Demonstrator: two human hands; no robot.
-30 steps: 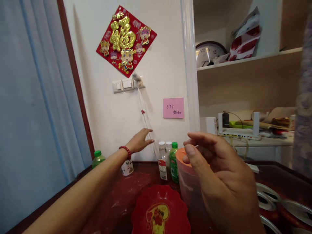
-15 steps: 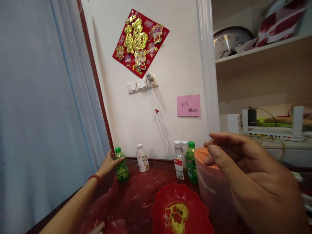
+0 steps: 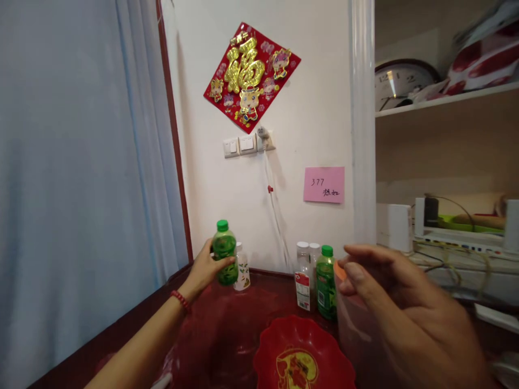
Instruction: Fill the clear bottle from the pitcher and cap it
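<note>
My left hand [image 3: 206, 269], with a red bead bracelet at the wrist, is wrapped round a green-capped bottle [image 3: 225, 249] and holds it upright above the dark red table [image 3: 227, 324]. Behind that bottle stands a white bottle [image 3: 242, 273], partly covered by it. My right hand [image 3: 409, 308] is large at the right, thumb and fingers curved with a gap between them and nothing visible in it. It is in front of a clear container [image 3: 357, 324] with an orange lid [image 3: 339, 270], hiding much of it.
A red scalloped plate [image 3: 334, 354] lies at the front centre. Behind it stand a second green bottle [image 3: 325, 281] and white-capped bottles [image 3: 303, 283]. A blue curtain [image 3: 81, 178] hangs at the left; shelves [image 3: 446, 102] with a router [image 3: 466, 240] are at the right.
My left hand has lifted the green-capped bottle off the table and moved it right, in front of the white bottle. The view has shifted somewhat; my right hand keeps much the same pose.
</note>
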